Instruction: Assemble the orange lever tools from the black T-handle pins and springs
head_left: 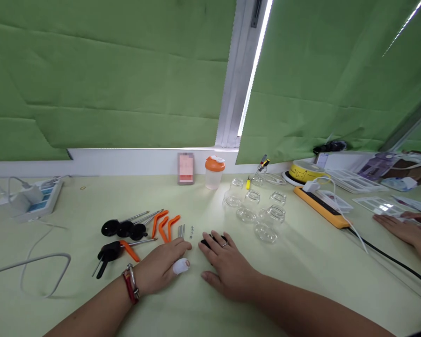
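Note:
My left hand lies palm down on the table with nothing visible in it, its thumb wrapped in a white bandage. Just beyond its fingers are several thin metal pins and a short row of tiny metal pieces. My right hand rests with fingers spread over some black pieces, mostly hidden beneath it. Orange bent handles lie past my left hand. Black round-ended parts with metal rods are to their left, and another black part touches an orange handle.
Several clear glass vessels stand right of centre. Behind are a phone, an orange-lidded cup and a yellow screwdriver. A power strip and cables lie right; another person's hands touch a clear tray. A white power strip is left.

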Demonstrator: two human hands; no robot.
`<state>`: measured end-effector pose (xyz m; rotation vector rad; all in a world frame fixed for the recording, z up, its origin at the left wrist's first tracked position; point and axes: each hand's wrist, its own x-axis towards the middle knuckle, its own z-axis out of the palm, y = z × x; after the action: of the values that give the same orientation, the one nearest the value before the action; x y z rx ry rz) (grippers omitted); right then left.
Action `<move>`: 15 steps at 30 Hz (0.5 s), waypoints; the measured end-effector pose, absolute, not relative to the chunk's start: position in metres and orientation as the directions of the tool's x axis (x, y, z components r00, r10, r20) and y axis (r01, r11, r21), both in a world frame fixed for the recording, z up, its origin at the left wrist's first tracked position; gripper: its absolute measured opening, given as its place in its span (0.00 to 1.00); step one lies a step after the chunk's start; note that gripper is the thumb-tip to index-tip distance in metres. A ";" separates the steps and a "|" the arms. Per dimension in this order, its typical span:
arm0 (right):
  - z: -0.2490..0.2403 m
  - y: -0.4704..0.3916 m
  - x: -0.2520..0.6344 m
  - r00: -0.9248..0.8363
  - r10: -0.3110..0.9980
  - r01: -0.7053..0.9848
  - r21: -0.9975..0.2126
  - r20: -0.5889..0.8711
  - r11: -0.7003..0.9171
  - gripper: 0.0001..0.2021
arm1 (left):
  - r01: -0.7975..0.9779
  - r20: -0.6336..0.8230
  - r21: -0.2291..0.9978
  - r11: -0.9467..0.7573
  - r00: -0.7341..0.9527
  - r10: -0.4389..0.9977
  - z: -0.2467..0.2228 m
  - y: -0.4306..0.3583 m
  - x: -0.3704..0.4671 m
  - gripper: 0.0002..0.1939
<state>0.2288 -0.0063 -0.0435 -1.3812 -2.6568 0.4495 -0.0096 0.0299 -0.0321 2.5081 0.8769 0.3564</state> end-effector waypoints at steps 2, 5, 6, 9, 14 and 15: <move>-0.046 0.004 0.234 -0.558 0.829 0.797 -0.294 -0.025 0.527 0.32 | 0.521 0.092 0.497 -0.694 0.764 0.639 -0.032 0.030 -0.010 0.18; -0.048 0.019 0.240 -0.539 0.842 0.816 -0.256 -0.011 0.519 0.33 | 0.513 0.098 0.502 -0.696 0.766 0.635 -0.032 0.031 -0.010 0.18; -0.049 0.024 0.242 -0.537 0.844 0.820 -0.243 -0.009 0.519 0.33 | 0.512 0.100 0.505 -0.695 0.765 0.636 -0.032 0.031 -0.010 0.18; -0.050 0.039 0.246 -0.530 0.848 0.829 -0.208 0.008 0.520 0.32 | 0.509 0.105 0.509 -0.694 0.764 0.637 -0.031 0.032 -0.009 0.18; -0.051 0.057 0.250 -0.516 0.857 0.842 -0.175 0.020 0.511 0.31 | 0.505 0.113 0.515 -0.693 0.761 0.639 -0.031 0.032 -0.009 0.19; -0.052 0.059 0.250 -0.516 0.856 0.842 -0.172 0.019 0.512 0.31 | 0.502 0.115 0.518 -0.693 0.761 0.638 -0.032 0.032 -0.010 0.19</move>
<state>0.2502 0.0592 -0.0516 -1.4889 -2.6418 0.2143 -0.0095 0.0321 -0.0316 2.4933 0.8609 0.3969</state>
